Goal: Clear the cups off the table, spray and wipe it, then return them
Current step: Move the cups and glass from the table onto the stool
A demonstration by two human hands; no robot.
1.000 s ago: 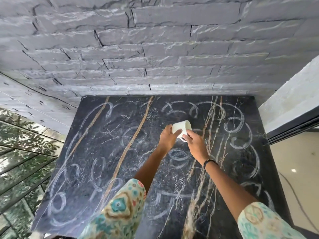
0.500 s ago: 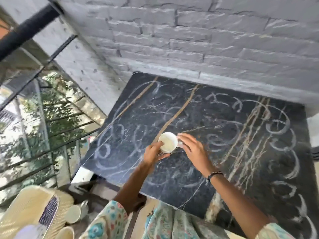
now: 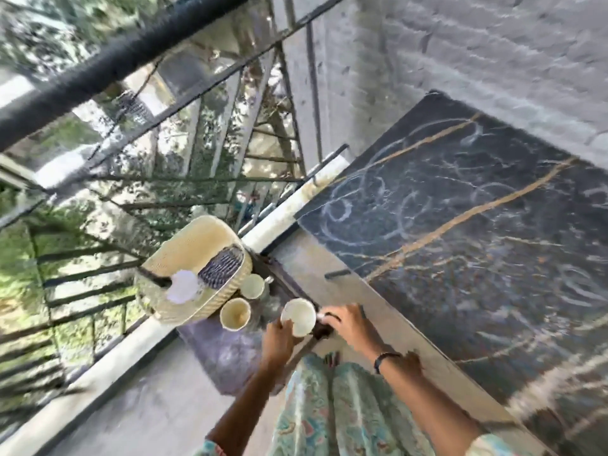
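Glossy veined dark stone table (image 3: 477, 232), woven wicker basket (image 3: 194, 268), smooth cream ceramic cups (image 3: 298, 315), rough brick wall (image 3: 493, 60).

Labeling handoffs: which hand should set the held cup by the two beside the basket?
Left, probably. The left hand grips the cup on the side toward the two cups; the right hand is at its handle, farther off.

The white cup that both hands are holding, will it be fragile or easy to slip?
The cup looks glazed and stiff, probably ceramic, so likely fragile if dropped. Its smooth surface may be slippery; the left hand grips its rim and the right hand steadies its side. It seems light.
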